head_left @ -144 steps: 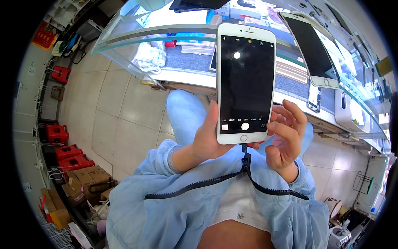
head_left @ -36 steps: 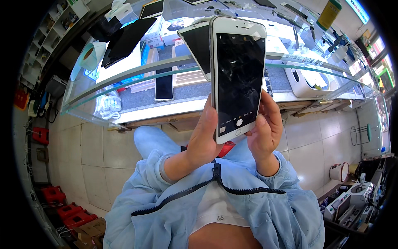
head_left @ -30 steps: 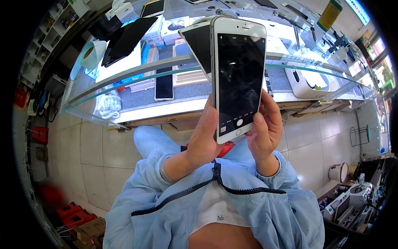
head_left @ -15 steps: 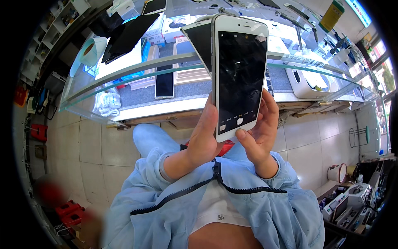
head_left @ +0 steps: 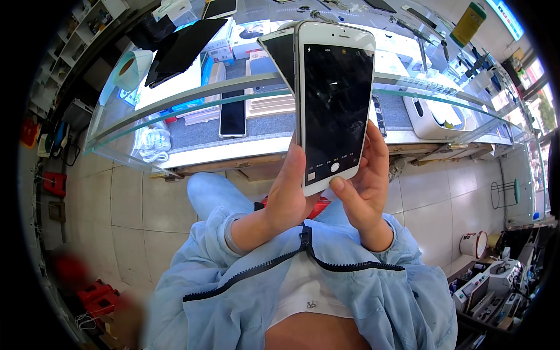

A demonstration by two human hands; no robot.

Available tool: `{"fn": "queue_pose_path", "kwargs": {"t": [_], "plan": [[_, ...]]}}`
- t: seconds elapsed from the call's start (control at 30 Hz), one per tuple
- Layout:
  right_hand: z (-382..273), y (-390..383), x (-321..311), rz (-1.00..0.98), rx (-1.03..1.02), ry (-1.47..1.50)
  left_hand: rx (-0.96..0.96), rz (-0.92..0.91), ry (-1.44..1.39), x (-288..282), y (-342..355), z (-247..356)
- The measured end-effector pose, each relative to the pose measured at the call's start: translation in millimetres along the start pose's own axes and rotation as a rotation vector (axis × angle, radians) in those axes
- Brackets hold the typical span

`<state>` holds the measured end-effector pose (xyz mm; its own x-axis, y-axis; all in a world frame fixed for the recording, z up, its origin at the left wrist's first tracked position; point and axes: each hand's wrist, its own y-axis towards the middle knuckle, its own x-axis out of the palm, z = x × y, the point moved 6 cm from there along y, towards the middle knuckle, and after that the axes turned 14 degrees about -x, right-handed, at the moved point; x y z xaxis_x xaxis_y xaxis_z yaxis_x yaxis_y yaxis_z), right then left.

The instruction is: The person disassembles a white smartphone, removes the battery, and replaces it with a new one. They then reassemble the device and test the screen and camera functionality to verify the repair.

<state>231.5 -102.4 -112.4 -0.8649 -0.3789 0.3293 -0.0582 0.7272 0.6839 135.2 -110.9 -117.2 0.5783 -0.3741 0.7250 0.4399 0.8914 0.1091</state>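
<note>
My left hand [head_left: 284,192] and my right hand [head_left: 364,186] hold a white phone [head_left: 337,105] upright, its dark screen showing a camera interface. My left thumb lies along its left edge. My right thumb rests on the bottom of its front, beside the home button, with the other fingers curled behind its right side. A second white phone [head_left: 279,53] with a dark screen is tilted behind it, over the glass counter's edge; what supports it is hidden. Below them are the open light-blue jacket [head_left: 210,280] and my knees.
A glass display counter [head_left: 181,105] holds boxes, a phone [head_left: 232,119], white cables [head_left: 153,143] and a white bin [head_left: 437,116]. On top are black sheets [head_left: 181,52], tools and a yellow bottle [head_left: 468,24]. Red cases [head_left: 100,300] stand lower left, machines [head_left: 484,286] lower right.
Since the earliest frame the view has shifted to show more counter, and the held phone is angled. In the last second my right thumb has slid down from the screen's edge toward the home button.
</note>
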Motion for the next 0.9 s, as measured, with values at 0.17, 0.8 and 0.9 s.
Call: {"fn": "queue_pose_path", "kwargs": {"t": [0.17,0.8,0.9], "plan": [[-4.4,0.4,-3.8,-0.059,-0.063,-0.092,-0.059,-0.027,-0.028,3.4,-0.4,-2.6],[-13.0,26.7,-13.4,-0.022,-0.117,-0.084,-0.274,-0.018,-0.063,-4.1,-4.8,-22.6],[-11.5,26.3,-15.6,0.001,-0.117,-0.100,-0.274,0.035,-0.025,-3.1,-3.7,-21.5]]}}
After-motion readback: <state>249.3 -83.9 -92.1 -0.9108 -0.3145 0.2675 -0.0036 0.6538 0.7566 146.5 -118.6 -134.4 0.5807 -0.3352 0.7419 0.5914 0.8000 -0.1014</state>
